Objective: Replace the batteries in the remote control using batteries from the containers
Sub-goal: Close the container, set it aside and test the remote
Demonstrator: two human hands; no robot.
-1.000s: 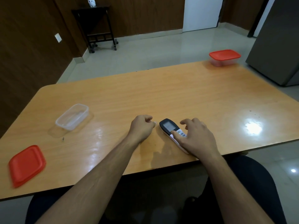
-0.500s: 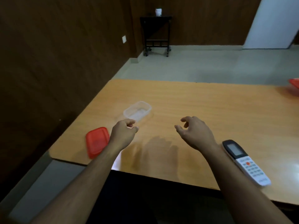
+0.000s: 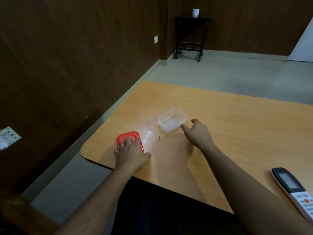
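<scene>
The red lid [image 3: 129, 139] is covered by the left hand [image 3: 131, 154], fingers spread flat upon it. The clear container [image 3: 172, 119] lies just ahead-left of the right hand [image 3: 196, 134], fingers apart, not touching, nearer. The remote control [image 3: 294, 189] is left well apart, right.

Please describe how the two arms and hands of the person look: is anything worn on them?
Both forearms are bare up to the bottom edge of the picture; no sleeves show. The left hand and the right hand wear no gloves. No watch, bracelet or ring is visible on the wrists or fingers, though the picture is dim and slightly blurred.
</scene>
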